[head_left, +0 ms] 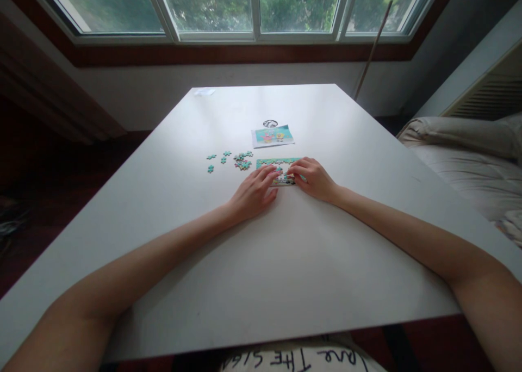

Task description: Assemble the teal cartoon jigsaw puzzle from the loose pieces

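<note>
1. Clearly, both hands rest on the small, partly joined jigsaw puzzle of thin turquoise cardboard (281, 161), which lies flat on the white tabletop (261, 263), about at its middle and straight before us.
2. Our left hand (253, 192) lies flat, fingers stretched over the left part of the puzzle. Its grip is wide and holds nothing.
3. Our right hand (314, 179) has its fingers bent, with the tips pressing on the right part. We cannot tell if this grip pinches a piece or only touches.
4. We judge the puzzle very light and thin, a little stiff in each piece but weak at the joints. Lifted by one edge, it would probably bend and come apart.
5. We think it is better to slide it flat on the smooth tabletop, or to hold it by two opposite edges. A single piece is best pinched by its edges with two fingertips.
6. In looks, it is a rectangle with a turquoise upper band and mixed colours lower down. The drawing is too small to read.
7. The loose turquoise cardboard pieces (240, 161) lie scattered just to the left, and the printed colour picture card (272, 136) lies a little beyond.
</note>
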Demonstrator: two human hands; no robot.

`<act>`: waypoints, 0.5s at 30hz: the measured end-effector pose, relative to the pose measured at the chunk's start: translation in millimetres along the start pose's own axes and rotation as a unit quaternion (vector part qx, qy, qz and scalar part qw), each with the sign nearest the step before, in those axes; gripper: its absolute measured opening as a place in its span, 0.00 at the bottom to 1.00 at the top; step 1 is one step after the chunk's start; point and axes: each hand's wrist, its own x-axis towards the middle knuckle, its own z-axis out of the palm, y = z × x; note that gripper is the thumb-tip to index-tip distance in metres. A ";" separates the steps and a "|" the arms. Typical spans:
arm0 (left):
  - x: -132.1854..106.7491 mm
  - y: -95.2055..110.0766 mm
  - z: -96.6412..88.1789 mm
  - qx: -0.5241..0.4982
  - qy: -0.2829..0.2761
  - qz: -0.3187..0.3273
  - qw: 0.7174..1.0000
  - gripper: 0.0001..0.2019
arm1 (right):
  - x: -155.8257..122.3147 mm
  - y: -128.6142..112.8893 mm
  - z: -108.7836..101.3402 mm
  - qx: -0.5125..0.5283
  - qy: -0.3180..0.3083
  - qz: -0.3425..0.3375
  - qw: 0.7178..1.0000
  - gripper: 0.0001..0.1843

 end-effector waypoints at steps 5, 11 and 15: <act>2.1 -25.9 -0.3 0.036 0.014 -0.048 0.998 0.18 | 0.3 -0.3 -0.4 -0.006 0.006 -0.007 1.000 0.11; -1.0 -82.9 -6.3 0.077 0.075 -0.159 0.981 0.19 | 0.0 -0.5 0.2 -0.001 0.011 -0.010 1.000 0.12; -2.1 -96.1 -11.2 0.093 0.065 -0.162 0.980 0.15 | -0.7 0.2 0.5 -0.004 0.008 -0.013 1.000 0.12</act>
